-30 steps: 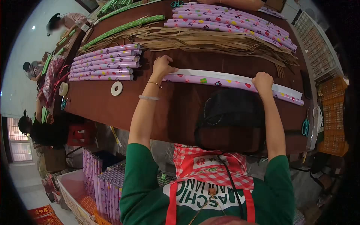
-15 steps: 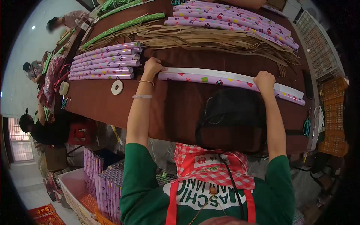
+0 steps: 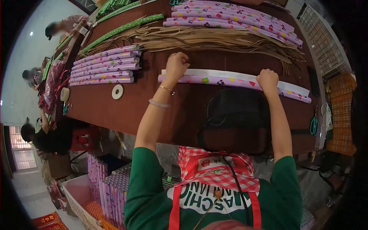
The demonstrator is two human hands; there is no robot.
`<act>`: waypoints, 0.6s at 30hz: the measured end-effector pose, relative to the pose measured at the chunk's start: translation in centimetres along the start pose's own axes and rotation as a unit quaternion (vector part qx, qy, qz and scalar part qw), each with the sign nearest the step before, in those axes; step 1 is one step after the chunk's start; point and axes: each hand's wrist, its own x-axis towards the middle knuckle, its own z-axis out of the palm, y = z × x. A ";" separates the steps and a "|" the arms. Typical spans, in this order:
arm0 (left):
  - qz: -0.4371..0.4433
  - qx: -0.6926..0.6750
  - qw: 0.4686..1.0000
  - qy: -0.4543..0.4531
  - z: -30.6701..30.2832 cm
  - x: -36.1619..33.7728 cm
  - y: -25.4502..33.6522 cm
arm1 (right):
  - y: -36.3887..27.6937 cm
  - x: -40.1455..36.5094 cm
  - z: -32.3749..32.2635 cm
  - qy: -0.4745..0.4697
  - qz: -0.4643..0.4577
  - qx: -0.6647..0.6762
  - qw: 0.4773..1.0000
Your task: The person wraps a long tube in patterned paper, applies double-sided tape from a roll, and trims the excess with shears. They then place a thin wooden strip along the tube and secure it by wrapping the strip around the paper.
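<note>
A long roll of purple patterned wrapping paper (image 3: 207,79) lies across the brown tabletop in front of me, a white strip (image 3: 226,76) of its paper edge showing along the far side. Over the roll, close to its left end, my left hand (image 3: 178,66) is raised with the fingers curled closed; anything pinched in them is hidden. My right hand (image 3: 267,79) is closed in a fist on the roll, right of its middle. Left of it, several finished-looking purple rolls (image 3: 103,67) are laid side by side, with a white ring of tape (image 3: 117,91) just below.
Brown paper strips (image 3: 214,40) stretch across the table behind the roll, with more purple rolls (image 3: 234,19) and a green roll (image 3: 122,32) beyond. Scissors (image 3: 314,124) lie at the right edge. A black cap brim (image 3: 237,119) blocks part of the view. Other people sit at left.
My left hand has moved right and slightly up from the roll's left end. My right hand stays on the roll, nearly in the same place.
</note>
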 end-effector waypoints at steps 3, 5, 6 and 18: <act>-0.052 -0.048 0.992 -0.104 1.0 -0.3 3.3 | -0.1 -0.1 -0.3 -0.009 0.027 -0.001 1.000; -0.051 -0.053 0.991 -0.111 1.7 -0.3 3.5 | 0.2 0.1 0.3 0.005 -0.003 -0.002 1.000; -0.060 -0.055 0.990 -0.114 1.9 -0.2 3.5 | 0.3 0.1 0.3 0.006 -0.003 -0.002 1.000; -0.084 -0.061 0.987 -0.122 2.8 0.2 3.4 | -0.2 0.1 0.3 0.007 0.032 -0.002 0.999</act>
